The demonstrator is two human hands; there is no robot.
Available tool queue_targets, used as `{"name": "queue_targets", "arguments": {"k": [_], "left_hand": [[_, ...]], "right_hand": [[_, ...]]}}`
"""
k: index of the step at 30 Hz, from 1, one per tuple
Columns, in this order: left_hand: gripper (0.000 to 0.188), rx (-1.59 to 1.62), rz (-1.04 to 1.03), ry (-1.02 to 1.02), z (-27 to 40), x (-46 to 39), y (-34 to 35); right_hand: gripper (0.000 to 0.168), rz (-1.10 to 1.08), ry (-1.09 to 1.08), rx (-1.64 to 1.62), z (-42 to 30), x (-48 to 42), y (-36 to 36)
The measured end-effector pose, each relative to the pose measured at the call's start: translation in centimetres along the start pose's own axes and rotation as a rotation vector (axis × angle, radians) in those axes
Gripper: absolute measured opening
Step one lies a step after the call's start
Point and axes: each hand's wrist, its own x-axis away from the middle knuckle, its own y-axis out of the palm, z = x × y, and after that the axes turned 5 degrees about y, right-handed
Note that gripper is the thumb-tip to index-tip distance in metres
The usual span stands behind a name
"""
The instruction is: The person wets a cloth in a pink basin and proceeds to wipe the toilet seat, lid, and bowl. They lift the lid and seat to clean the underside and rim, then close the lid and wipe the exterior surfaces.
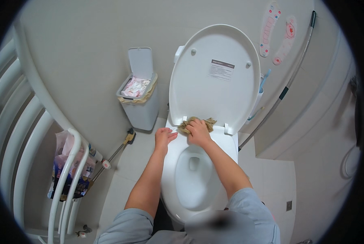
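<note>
A white toilet bowl [185,183] stands before me with its oval lid [215,97] raised against the wall. My right hand [199,131] grips a crumpled olive-brown cloth [211,124] on the rear rim, between the two lid hinges. Just left of it, my left hand [165,138] is at the bowl's rear left edge, fingers slightly bent and apart, holding nothing. Whether its fingertips touch the ceramic I cannot tell. The lid bears a printed label [221,70].
Left of the toilet are a lidded waste bin [140,113] full of used paper, a long-handled brush [129,138] and a white towel radiator [41,88] with a plastic package [59,164]. On the right, a metal pole [298,68] leans near a toothbrush-like blue brush [265,80].
</note>
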Motion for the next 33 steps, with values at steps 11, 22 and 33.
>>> {"name": "queue_targets", "arguments": {"k": [11, 22, 33], "left_hand": [[0.018, -0.049, -0.023, 0.033, -0.5, 0.1, 0.5], [0.016, -0.036, -0.052, 0.041, -0.2, 0.2, -0.2], [0.017, -0.061, -0.012, 0.015, -0.2, 0.2, 0.7]], "right_hand": [[0.051, 0.058, 0.022, 0.202, -1.4, -1.0, 1.9], [0.047, -0.160, 0.273, 0.294, 3.4, 4.3, -2.6], [0.033, -0.171, 0.454, 0.298, 4.9, 3.3, -5.1]]}}
